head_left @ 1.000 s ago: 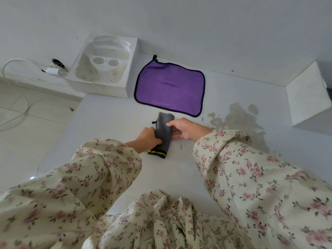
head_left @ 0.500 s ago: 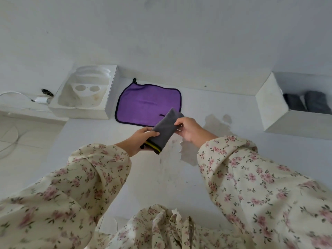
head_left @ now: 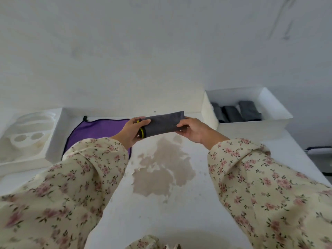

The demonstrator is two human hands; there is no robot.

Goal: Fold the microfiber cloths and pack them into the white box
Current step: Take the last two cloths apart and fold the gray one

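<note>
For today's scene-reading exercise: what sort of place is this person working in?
Likely a bare indoor room used for packing: plain white wall, stained white surface, white box holding folded grey cloths.

A plain white wall (head_left: 161, 42) fills the view from 10 to 2 o'clock, softly and evenly lit. Below it spreads a white table (head_left: 161, 221), with a brownish peeled patch (head_left: 161, 169) at centre. Dim floor (head_left: 321, 162) shows at 3 o'clock.

The left sleeve (head_left: 71, 180) and right sleeve (head_left: 260, 177) are loose cream fabric printed with small pink flowers and dark leaves.
</note>
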